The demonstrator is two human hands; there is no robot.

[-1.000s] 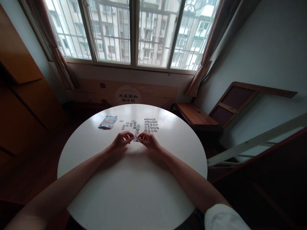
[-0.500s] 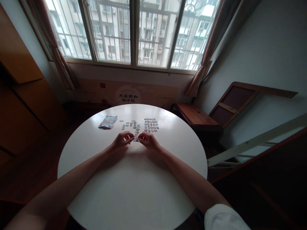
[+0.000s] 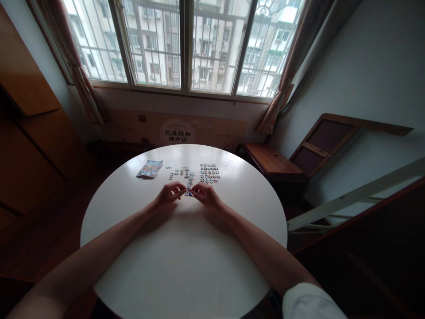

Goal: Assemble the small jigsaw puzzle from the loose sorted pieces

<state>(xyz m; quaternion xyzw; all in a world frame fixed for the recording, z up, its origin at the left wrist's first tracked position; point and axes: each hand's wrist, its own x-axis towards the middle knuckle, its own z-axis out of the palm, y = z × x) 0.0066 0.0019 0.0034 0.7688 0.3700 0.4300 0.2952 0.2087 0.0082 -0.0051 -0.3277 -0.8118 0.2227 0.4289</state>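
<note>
At the far left of the round white counter (image 3: 139, 266), a small printed packet (image 3: 149, 169) is seen lying flat, well apart from both hands. To its right, a few loose puzzle pieces (image 3: 176, 172) are scattered on the surface. The left hand (image 3: 168, 195) is rested on the counter just below them, its fingers (image 3: 179, 190) curled in and pinched shut on the near end of a narrow strip of joined pieces (image 3: 190, 181). This strip is laid at the middle of the counter, between the two hands, and is run away from the person toward the window (image 3: 186, 44). The same near end is met from the other side by the right hand (image 3: 208, 196), whose fingers (image 3: 198, 190) are likewise closed on it; the tips of the two hands are almost touching. Just beyond the right hand, a tidy block of sorted pieces (image 3: 209, 173) is set out in rows, beside the far end of the strip. Off the counter to the right, a wooden bench (image 3: 270, 162) and a pale ladder (image 3: 352, 196) can be seen against the wall.
</note>
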